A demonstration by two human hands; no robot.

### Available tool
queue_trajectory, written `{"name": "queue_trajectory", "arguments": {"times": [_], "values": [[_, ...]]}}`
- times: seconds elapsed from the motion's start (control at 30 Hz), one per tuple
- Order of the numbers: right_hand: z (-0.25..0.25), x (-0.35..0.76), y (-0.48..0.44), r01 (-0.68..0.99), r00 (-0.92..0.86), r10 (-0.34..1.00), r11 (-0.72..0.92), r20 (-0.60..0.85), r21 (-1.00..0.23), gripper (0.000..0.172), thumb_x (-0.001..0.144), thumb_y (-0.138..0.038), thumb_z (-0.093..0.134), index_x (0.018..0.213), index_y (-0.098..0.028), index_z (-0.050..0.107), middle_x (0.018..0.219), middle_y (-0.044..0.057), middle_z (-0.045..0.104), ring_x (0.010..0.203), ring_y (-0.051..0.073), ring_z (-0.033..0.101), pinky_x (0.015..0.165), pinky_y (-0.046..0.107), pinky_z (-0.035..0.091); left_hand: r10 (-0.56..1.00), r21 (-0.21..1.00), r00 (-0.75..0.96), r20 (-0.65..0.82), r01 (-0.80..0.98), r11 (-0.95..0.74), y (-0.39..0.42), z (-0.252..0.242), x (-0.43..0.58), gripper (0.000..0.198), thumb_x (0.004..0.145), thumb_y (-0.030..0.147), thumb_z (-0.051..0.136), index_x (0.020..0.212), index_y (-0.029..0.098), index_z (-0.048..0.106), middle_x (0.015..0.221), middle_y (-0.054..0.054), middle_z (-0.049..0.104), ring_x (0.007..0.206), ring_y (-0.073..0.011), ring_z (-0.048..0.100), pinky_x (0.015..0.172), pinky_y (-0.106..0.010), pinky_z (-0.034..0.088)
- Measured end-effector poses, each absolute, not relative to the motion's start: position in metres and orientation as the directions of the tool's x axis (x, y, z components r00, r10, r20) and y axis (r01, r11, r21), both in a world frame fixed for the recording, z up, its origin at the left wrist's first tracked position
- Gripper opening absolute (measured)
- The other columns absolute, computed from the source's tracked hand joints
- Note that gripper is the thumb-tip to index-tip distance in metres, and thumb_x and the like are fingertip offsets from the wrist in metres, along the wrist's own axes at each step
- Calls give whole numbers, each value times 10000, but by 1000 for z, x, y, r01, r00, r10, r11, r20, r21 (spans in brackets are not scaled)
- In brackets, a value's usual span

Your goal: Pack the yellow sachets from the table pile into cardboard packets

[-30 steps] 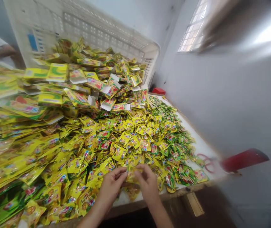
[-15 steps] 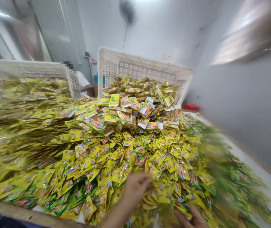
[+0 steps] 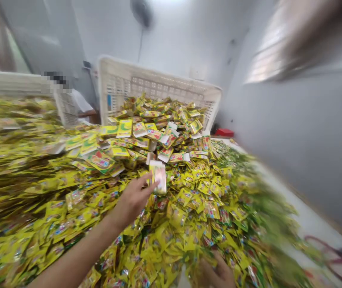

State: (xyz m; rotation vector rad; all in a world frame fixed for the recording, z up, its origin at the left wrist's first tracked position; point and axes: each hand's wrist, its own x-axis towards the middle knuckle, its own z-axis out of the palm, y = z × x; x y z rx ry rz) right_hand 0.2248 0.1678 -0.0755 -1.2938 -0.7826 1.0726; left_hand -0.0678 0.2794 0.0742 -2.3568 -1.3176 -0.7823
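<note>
Fingers of left hand (image 3: 133, 198) pinch one carton (image 3: 159, 178); right hand (image 3: 215, 274) grips sachets (image 3: 201, 260).

Left hand (image 3: 133, 198) — now gripping carton (image 3: 159, 177)

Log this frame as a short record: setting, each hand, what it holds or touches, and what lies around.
setting: table heaped with small yellow and green sachets
left hand: stretched forward over the heap, fingers pinching a flat carton held upright
right hand: low at the near edge, resting among the sachets; grip blurred, cannot tell
behind: white crate tipped up, flat cartons spilling from it
far left: another person's white sleeve beside a second white crate
right edge: red-handled scissors, blurred
</note>
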Motion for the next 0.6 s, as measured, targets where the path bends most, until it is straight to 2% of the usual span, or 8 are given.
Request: {"name": "queue_trajectory", "arguments": {"times": [0.07, 0.13, 0.23, 0.3, 0.37, 0.43, 0.5, 0.6], "values": [[-68, 232, 170, -116, 288, 956, -29, -61, -993, 410, 599, -501, 800, 836, -172, 738, 825, 91, 742, 788, 281, 682, 648, 317, 565, 713, 163, 481, 510, 760, -629, 240, 20, -47, 648, 869, -24, 336, 1427, 299, 397, 1522, -90, 333, 1339, -212, 420, 1038, -343, 428], [-61, 238, 173, -52, 228, 972, -37, -48, -998, 381, 675, -435, 774, 944, -169, 731, 919, 86, 740, 866, 269, 671, 714, 304, 554, 758, 316, 499, 420, 703, -637, 204, -21, -28, 723, 841, -66, 284, 1470, 288, 306, 1564, -88, 257, 1376, -195, 377, 1051, -316, 428], [-49, 239, 180, 37, 147, 989, -28, -23, -999, 328, 736, -356, 740, 1006, -171, 715, 936, 68, 732, 909, 255, 656, 784, 305, 530, 817, 494, 420, 395, 653, -574, 178, -45, -6, 625, 864, -9, 348, 1432, 251, 387, 1570, -108, 235, 1418, -248, 296, 1104, -390, 375], [-37, 233, 189, 73, 139, 990, 2, 12, -997, 276, 760, -337, 718, 978, -168, 713, 874, 54, 726, 879, 248, 652, 775, 308, 523, 875, 623, 238, 422, 624, -471, 181, -45, 6, 396, 883, 116, 475, 1247, 233, 579, 1527, -124, 322, 1379, -294, 365, 1086, -435, 397], [-20, 222, 203, 86, 149, 986, 60, 72, -994, 248, 788, -335, 689, 974, -172, 700, 869, 48, 717, 858, 237, 647, 751, 304, 517, 937, 805, -20, 348, 518, -288, 192, -41, 16, 235, 849, 262, 597, 1076, 218, 637, 1373, -145, 514, 1222, -309, 549, 964, -437, 507], [-4, 210, 222, 99, 150, 974, 157, 171, -983, 232, 809, -320, 668, 996, -183, 683, 924, 48, 708, 871, 220, 640, 759, 296, 506, 975, 954, -163, 154, 283, -103, 203, -40, 23, 384, 796, 350, 664, 1145, 215, 578, 1127, -121, 666, 1002, -283, 678, 816, -413, 576], [8, 201, 240, 153, 130, 950, 263, 283, -953, 229, 796, -282, 678, 1007, -193, 679, 969, 50, 696, 908, 214, 631, 783, 294, 495, 985, 996, -170, 13, 92, 3, 208, -43, 27, 587, 746, 379, 705, 1266, 199, 500, 1012, -88, 703, 920, -261, 700, 788, -395, 580], [16, 195, 253, 312, -44, 925, 372, 377, -874, 217, 762, -203, 696, 978, -210, 693, 960, 40, 684, 922, 205, 621, 808, 290, 473, 987, 997, -158, 9, 76, 3, 203, -54, 25, 552, 725, 377, 718, 1221, 189, 567, 1134, -100, 681, 1065, -267, 643, 933, -400, 513]]}}
